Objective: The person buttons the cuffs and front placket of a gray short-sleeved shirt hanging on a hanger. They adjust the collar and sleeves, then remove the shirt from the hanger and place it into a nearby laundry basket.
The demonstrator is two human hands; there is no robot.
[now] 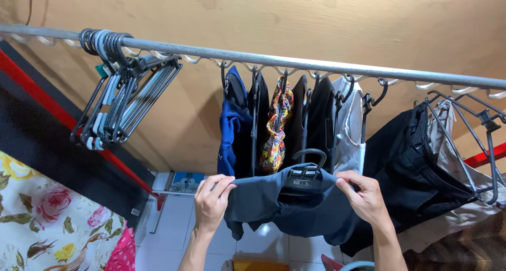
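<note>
So the person's got both hands up in front of a metal clothes rail (274, 59) that runs across the whole view, against a tan wall (316, 18). The left hand (212, 201) is pinching the left edge of a dark blue-grey shirt (295, 207), fingers (224, 182) curled over the fabric with the thumb behind. The right hand (365, 196) does the same on the right edge, fingers pressed together on the cloth near the shoulder. The shirt is stretched between the two hands, just below the row of hanging clothes, and it sits on a dark hanger (308, 165) whose hook pokes up out of the collar, not on the rail.

Right behind it on the rail: a blue garment (232, 139), a couple of black ones (316, 118), a loud multicoloured print piece (276, 134) and a white top (349, 128). Further right there's a bulky black piece of clothing (416, 160) and some empty wire hangers (474, 139). Off to the left, well apart from the hands, a whole bunch of empty hangers (124, 97) dangles from the rail. Bottom left corner has a floral cloth (47, 218), and down below the hands you can see a white tiled floor (174, 218).
</note>
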